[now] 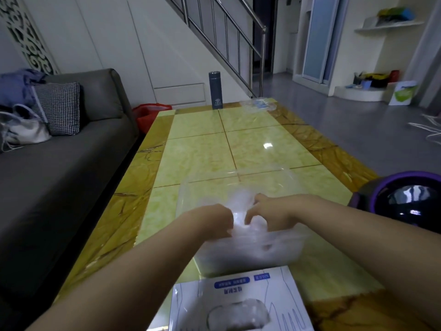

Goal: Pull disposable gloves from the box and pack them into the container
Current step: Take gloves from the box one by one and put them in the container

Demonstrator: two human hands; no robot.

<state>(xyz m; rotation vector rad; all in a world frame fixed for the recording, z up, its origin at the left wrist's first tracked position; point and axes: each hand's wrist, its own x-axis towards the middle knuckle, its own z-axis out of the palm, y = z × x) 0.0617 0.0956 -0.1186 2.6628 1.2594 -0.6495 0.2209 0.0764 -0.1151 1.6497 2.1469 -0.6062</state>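
Both bare forearms reach into the frame, the left from the lower left corner and the right from the right edge, and they converge just below the centre. The left hand (218,218) and the right hand (270,212) sit knuckles up and almost touching. The fingers of each curl downward and grip the crumpled clear gloves (241,235) between them.

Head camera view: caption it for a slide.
Left hand and right hand grip crumpled clear gloves inside the transparent container on the tiled table, glove box nearest the camera.
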